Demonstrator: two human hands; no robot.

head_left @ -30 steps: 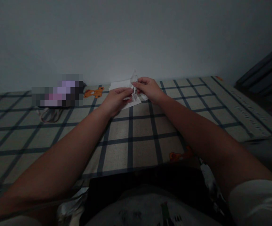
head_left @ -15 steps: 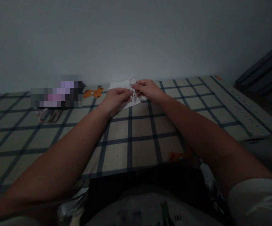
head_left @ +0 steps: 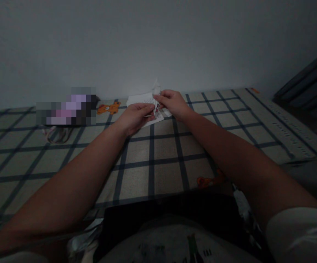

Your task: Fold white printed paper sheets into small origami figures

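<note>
Both my hands reach out to the far side of a checked bed sheet point(head_left: 153, 160). My left hand point(head_left: 135, 117) and my right hand point(head_left: 173, 103) meet over a white sheet of paper point(head_left: 140, 99) that lies flat on the bed. Between their fingertips they pinch a small crumpled white piece of paper point(head_left: 156, 95) that stands up above the flat sheet. The fingers of both hands are curled closed on it. The room is dim and the small piece's shape is hard to make out.
A pale wall rises right behind the paper. A blurred purple and dark object point(head_left: 66, 106) lies at the far left with a looped cord point(head_left: 54, 133) in front of it. Orange bear prints point(head_left: 109, 108) mark the sheet. Dark furniture point(head_left: 309, 91) stands at the right.
The two hands have stayed over the paper and shifted only slightly, working the small piece between the fingertips; its tip now stands a little higher than half a second ago.
</note>
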